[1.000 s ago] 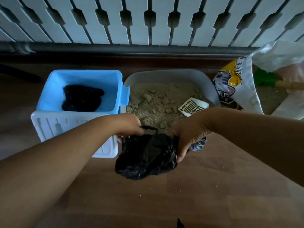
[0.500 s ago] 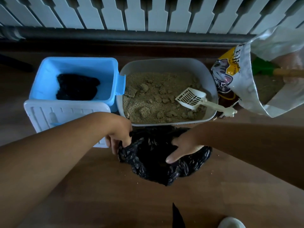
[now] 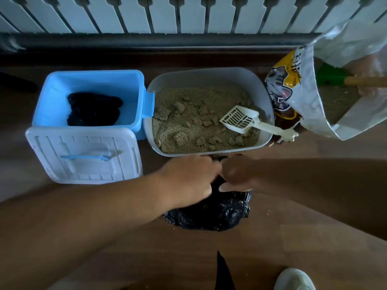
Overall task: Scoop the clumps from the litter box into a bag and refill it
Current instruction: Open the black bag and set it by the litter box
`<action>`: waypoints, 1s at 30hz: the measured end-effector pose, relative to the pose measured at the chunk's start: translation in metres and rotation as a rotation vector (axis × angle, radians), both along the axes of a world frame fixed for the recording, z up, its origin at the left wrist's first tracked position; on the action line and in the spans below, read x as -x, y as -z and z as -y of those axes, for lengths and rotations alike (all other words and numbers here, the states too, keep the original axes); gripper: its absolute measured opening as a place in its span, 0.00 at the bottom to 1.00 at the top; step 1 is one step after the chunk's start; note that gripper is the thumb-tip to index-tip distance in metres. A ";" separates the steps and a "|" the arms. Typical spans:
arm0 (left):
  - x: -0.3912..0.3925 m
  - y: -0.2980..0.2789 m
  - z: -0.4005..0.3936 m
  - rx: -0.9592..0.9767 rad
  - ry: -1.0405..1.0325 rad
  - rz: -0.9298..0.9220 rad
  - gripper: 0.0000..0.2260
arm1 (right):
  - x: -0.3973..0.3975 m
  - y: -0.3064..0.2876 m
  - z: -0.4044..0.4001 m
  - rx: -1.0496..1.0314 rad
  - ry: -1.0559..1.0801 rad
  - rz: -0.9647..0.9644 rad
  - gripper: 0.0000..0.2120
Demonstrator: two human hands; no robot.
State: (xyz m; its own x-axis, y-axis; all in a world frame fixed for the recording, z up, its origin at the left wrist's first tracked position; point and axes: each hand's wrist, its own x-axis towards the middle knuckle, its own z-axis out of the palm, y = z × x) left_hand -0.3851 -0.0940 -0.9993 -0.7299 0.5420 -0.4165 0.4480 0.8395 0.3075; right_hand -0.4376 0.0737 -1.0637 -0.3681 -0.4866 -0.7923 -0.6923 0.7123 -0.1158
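Note:
A grey litter box (image 3: pixel 209 77) holds tan litter with several clumps (image 3: pixel 180 106). A white slotted scoop (image 3: pixel 240 120) lies in it, handle over the right rim. A crumpled black bag (image 3: pixel 211 214) rests on the wooden floor just in front of the box. My left hand (image 3: pixel 188 178) and my right hand (image 3: pixel 236 176) meet at the bag's top, fingers closed on the plastic. An open litter sack (image 3: pixel 301 95) with a cat picture leans at the right.
A blue bin (image 3: pixel 90 80) with black bags inside stands left of the box, its white lid (image 3: pixel 83 155) leaning in front. A green tool with a wooden handle (image 3: pixel 335 77) sticks into the sack. A radiator runs along the back. A light shoe (image 3: pixel 293 279) is at the bottom.
The bag has come down from the air onto the floor. Both hands moved together from the bag's sides to its top, near the box's front rim.

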 end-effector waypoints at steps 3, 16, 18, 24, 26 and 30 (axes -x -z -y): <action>-0.009 0.043 -0.006 0.208 0.223 0.094 0.04 | -0.009 0.011 -0.006 0.070 -0.084 -0.089 0.31; -0.005 0.121 0.038 0.356 -0.071 -0.083 0.32 | -0.015 0.025 -0.051 -0.026 -0.135 -0.084 0.55; 0.000 0.118 0.039 0.357 -0.129 -0.004 0.38 | -0.014 0.022 -0.053 -0.031 -0.114 -0.098 0.54; -0.021 0.112 0.011 0.425 -0.071 0.130 0.52 | -0.014 0.012 -0.046 -0.165 -0.156 -0.207 0.38; -0.025 0.108 0.001 0.460 -0.047 0.140 0.53 | -0.018 0.013 -0.042 -0.128 -0.146 -0.267 0.34; -0.034 0.103 -0.010 0.580 0.060 0.040 0.51 | -0.026 0.016 -0.036 0.021 -0.237 -0.269 0.20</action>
State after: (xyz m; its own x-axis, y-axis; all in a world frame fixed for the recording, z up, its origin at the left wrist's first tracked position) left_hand -0.3508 -0.0837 -1.1019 -0.6827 0.2570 -0.6840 0.4972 0.8493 -0.1773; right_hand -0.4118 0.1100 -1.0799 -0.4370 -0.5982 -0.6717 -0.8456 0.5278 0.0801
